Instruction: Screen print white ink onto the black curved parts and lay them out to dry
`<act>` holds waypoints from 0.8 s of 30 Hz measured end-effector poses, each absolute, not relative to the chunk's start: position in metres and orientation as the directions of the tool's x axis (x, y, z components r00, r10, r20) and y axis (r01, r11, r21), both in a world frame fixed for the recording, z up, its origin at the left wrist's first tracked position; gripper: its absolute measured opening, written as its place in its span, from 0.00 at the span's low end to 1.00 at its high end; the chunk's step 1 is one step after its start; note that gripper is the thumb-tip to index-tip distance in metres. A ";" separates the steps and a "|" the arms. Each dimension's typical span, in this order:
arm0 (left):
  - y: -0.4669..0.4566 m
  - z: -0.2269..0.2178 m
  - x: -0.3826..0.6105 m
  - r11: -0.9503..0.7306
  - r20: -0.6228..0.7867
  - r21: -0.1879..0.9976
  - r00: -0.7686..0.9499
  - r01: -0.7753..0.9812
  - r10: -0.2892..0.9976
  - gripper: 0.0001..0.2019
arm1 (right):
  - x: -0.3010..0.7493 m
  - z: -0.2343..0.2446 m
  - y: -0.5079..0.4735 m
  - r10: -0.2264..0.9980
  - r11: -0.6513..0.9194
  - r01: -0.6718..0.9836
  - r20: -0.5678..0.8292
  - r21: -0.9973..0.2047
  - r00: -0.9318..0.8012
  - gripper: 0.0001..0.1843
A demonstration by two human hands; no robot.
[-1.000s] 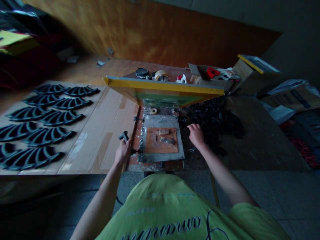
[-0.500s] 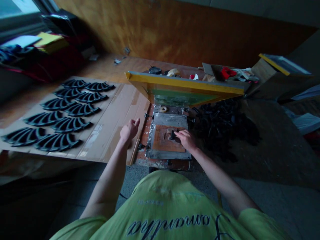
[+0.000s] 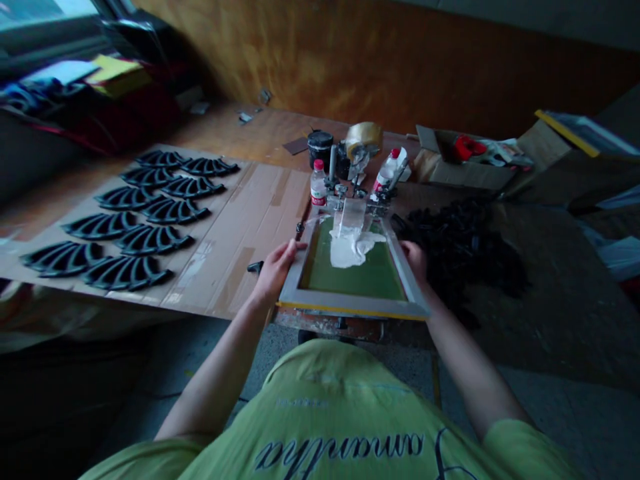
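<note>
A screen-printing frame [image 3: 417, 297] with green mesh lies lowered over the base on the table, its near edge taped yellow. White ink [image 3: 353, 248] is spread over the mesh, beneath a clear squeegee-like blade [image 3: 350, 217] at the far end. My left hand [image 3: 275, 267] is closed at the frame's left side. My right hand [image 3: 415, 260] grips the right side, most of its fingers hidden. A small black piece [image 3: 255, 267] pokes out beside my left hand; whether that hand holds it I cannot tell. The base plate and the black part on it are hidden under the frame.
Fan-shaped rows of black pieces [image 3: 127, 270] lie on cardboard [image 3: 215, 260] at the left. A heap of black parts [image 3: 465, 247] is at the right. Behind the frame stand bottles [image 3: 318, 183], a black tub [image 3: 320, 147] and a tape roll [image 3: 364, 137]. An open box [image 3: 455, 172] sits back right.
The screen frame has swung down from its raised position over the base. My right hand has left the small black part and moved right to the frame; my left hand has come to its left side.
</note>
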State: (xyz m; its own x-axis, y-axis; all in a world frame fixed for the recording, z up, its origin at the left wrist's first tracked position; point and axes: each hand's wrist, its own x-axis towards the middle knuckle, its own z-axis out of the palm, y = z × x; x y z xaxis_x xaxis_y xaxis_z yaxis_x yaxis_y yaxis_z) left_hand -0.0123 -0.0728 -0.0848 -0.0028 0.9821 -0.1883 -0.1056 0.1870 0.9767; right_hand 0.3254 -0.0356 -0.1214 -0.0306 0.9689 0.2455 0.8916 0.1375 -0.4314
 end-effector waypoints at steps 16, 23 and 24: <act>-0.083 -0.202 -0.018 0.361 -0.351 0.912 -0.086 0.192 0.932 0.32 | 0.253 -0.109 -0.053 0.724 0.667 0.704 -0.016 -0.244 -0.690 0.13; -0.085 -0.197 -0.016 0.327 -0.322 0.931 -0.053 0.160 0.945 0.32 | 0.249 -0.112 -0.053 0.788 0.612 0.768 0.063 -0.190 -0.612 0.10; -0.086 -0.195 -0.015 0.330 -0.325 0.932 -0.057 0.149 0.944 0.32 | 0.248 -0.116 -0.058 0.788 0.614 0.766 0.078 -0.190 -0.611 0.12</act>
State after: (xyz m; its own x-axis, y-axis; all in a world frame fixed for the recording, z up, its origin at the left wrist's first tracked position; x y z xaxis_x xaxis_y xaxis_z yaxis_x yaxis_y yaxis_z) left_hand -0.0154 -0.0856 -0.1955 -0.0567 0.9440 -0.3249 0.1493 0.3298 0.9322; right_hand 0.2476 -0.0584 -0.1162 -0.6114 0.7875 0.0779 0.7664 0.6137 -0.1898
